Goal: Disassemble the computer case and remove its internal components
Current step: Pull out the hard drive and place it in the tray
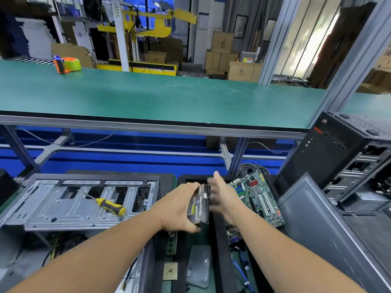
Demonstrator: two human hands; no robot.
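Your left hand [179, 206] grips a hard drive [200, 205] on edge above the black trays [220, 240]. Your right hand [224, 195], blurred, is spread open just beside it at 3 o'clock. The circuit board [259, 195] lies beyond. At 9 o'clock, a screwdriver [105, 205] rests inside the opened case [63, 208].

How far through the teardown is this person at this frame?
Mostly done: the open case looks stripped, holding only a screwdriver, and the motherboard lies out in a bin. In hand: the left hand grips a hard drive; the right hand is blurred. Left: setting it down.
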